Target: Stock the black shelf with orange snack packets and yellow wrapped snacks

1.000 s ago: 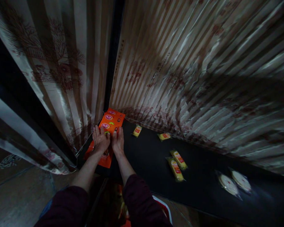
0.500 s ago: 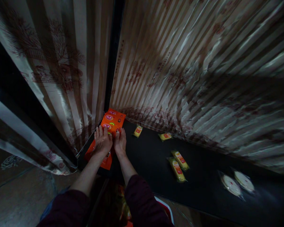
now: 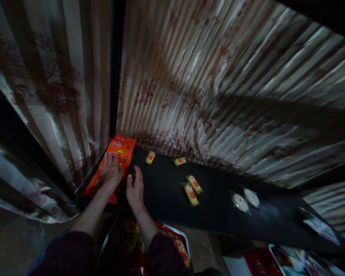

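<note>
Several orange printed packets [image 3: 122, 148] lie overlapping at the left end of the black shelf [image 3: 161, 191]. My left hand [image 3: 112, 173] rests flat on them with its fingers stretched out. Just right of the packets is my right hand [image 3: 136, 188], its thumb apart from the fingers and nothing seen in it. Beyond it, a small yellow wrapped snack [image 3: 150, 157] lies near the back edge, with another yellow snack [image 3: 179, 161] to its right. Two longer yellow wrapped snacks [image 3: 191, 193] lie side by side mid-shelf.
Two round pale wrapped items [image 3: 240, 202] lie farther right, and a shiny packet [image 3: 322, 228] is at the far right end. Below the shelf stand a red-and-white box of packets [image 3: 186, 241] and another box [image 3: 261, 260]. Striped curtains [image 3: 189, 96] hang behind and left.
My right hand has come off the orange packets to their right side. My left hand stays on them. The view has shifted right, showing more of the shelf and a box below.
</note>
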The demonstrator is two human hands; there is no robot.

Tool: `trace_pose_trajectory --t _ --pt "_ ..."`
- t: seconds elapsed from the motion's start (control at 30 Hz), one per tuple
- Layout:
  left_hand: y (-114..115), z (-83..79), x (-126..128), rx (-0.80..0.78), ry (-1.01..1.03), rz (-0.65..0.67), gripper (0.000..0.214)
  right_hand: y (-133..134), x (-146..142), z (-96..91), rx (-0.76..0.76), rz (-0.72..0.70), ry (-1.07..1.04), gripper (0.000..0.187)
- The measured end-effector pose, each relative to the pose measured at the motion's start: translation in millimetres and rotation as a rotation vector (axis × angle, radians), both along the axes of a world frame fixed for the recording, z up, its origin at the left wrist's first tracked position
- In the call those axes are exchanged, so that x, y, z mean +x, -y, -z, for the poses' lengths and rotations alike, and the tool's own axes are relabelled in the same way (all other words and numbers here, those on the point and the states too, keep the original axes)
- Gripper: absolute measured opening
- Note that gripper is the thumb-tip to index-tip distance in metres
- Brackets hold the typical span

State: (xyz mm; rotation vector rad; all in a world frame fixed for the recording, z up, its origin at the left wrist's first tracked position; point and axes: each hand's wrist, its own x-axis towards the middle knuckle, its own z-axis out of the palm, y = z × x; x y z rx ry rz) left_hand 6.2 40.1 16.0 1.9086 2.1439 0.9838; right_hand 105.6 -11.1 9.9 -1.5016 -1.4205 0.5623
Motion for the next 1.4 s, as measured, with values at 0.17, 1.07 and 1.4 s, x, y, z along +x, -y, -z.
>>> trace_pose_trajectory --t 0.17,1.07,1.4 --pt "49 -16.5 24 0.174 0.121 0.324 0.042 88 31 -7.4 0.102 0.009 -0.003 0.039" --pt "289 53.9 63 -0.380 -0.200 0.605 0.042 273 156 103.3 -0.131 0.241 0.295 0.034" --pt "277 59.2 36 -0.270 -0.129 0.537 0.014 271 155 111.0 -0.084 0.315 0.310 0.032"
